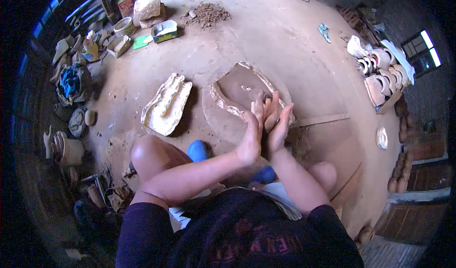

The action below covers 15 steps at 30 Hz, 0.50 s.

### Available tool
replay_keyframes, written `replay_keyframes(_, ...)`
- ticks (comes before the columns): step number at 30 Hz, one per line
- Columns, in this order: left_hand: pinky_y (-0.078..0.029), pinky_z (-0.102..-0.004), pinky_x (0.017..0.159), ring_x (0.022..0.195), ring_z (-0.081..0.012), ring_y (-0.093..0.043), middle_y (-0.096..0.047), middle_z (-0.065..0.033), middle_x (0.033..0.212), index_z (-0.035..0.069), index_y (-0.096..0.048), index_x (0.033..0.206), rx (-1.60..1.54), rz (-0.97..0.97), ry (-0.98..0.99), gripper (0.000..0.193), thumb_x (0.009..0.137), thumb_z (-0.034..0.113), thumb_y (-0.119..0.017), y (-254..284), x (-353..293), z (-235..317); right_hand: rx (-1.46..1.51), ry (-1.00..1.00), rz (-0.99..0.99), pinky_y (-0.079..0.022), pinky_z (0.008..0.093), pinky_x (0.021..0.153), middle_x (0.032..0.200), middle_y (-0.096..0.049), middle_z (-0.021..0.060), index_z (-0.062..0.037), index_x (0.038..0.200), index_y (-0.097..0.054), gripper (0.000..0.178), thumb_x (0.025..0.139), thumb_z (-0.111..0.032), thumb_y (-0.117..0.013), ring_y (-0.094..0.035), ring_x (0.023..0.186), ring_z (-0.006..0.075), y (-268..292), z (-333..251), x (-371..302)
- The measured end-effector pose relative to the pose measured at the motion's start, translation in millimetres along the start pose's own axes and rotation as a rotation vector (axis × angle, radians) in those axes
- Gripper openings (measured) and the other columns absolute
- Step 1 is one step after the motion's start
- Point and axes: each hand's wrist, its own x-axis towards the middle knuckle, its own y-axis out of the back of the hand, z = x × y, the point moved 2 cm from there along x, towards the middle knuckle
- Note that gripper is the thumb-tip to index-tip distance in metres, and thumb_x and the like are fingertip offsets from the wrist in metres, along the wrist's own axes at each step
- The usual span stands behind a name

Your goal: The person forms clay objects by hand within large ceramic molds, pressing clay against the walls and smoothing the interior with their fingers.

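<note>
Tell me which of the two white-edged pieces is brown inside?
The right piece, partly hidden by the left hand and right hand: its whitish rim surrounds brown, whereas the left piece is creamy white inside.

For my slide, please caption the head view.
Left hand and right hand, palms facing, apparently clay between, near a pale-rimmed mold.

The white mould [166, 107] looks rough and chalky, the brown slab [237, 83] smooth, the black shirt [190, 237] matt cloth.

The floor [304, 54] is softly lit, the fisheye edges bend, dark and grainy, and a window [434, 57] glares.
</note>
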Motion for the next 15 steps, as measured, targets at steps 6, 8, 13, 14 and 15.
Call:
replay_keyframes(6, 0.002, -0.0608, 0.125, 0.160, -0.0397, 0.007, 0.005, -0.0215, 0.173, 0.004, 0.001, 0.166, 0.361, -0.039, -0.249, 0.078, 0.109, 0.058, -0.006, 11, 10, 24, -0.199, 0.005, -0.200, -0.015, 0.0425, 0.127, 0.172, -0.014, 0.0121, -0.0028, 0.166, -0.012, 0.090, 0.106, -0.069, -0.027, -0.016, 0.158, 0.0261, 9, 8, 6)
replay_keyframes(8, 0.002, -0.0587, 0.126, 0.159, -0.0415, 0.008, 0.006, -0.0218, 0.173, 0.003, 0.002, 0.166, 0.562, -0.150, -0.442, 0.078, 0.110, 0.057, -0.007, 15, 5, 13, 0.066, -0.104, -0.033, -0.009, 0.0393, 0.129, 0.172, -0.019, 0.0157, -0.0031, 0.165, -0.018, 0.080, 0.110, -0.061, -0.021, -0.015, 0.159, 0.0257, 7, 7, 15)
replay_keyframes(13, -0.001, -0.0559, 0.127, 0.159, -0.0405, 0.008, 0.010, -0.0199, 0.173, 0.010, 0.003, 0.167, 0.201, 0.026, -0.081, 0.073, 0.111, 0.054, -0.011, 29, 14, 2, -0.446, 0.248, -0.011, -0.023, 0.0394, 0.125, 0.162, -0.041, 0.0149, -0.0049, 0.161, -0.031, 0.082, 0.108, -0.067, -0.025, -0.035, 0.152, 0.0239, -2, 23, -7)
replay_keyframes(14, -0.004, -0.0541, 0.127, 0.159, -0.0395, 0.007, 0.009, -0.0195, 0.173, 0.014, 0.003, 0.168, 0.460, -0.051, -0.223, 0.069, 0.111, 0.052, -0.010, 20, 15, 10, -0.165, -0.005, 0.003, -0.013, 0.0402, 0.127, 0.168, -0.024, 0.0144, -0.0051, 0.164, -0.021, 0.080, 0.109, -0.063, -0.022, -0.020, 0.156, 0.0253, 29, 18, 19)
replay_keyframes(15, -0.007, -0.0532, 0.128, 0.159, -0.0399, 0.006, 0.008, -0.0199, 0.173, 0.014, 0.003, 0.168, 0.588, -0.082, -0.244, 0.068, 0.111, 0.051, -0.009, 19, 13, 8, -0.040, -0.114, -0.059, -0.008, 0.0402, 0.128, 0.171, -0.017, 0.0139, -0.0050, 0.165, -0.017, 0.080, 0.109, -0.063, -0.021, -0.013, 0.159, 0.0258, 31, 16, 26)
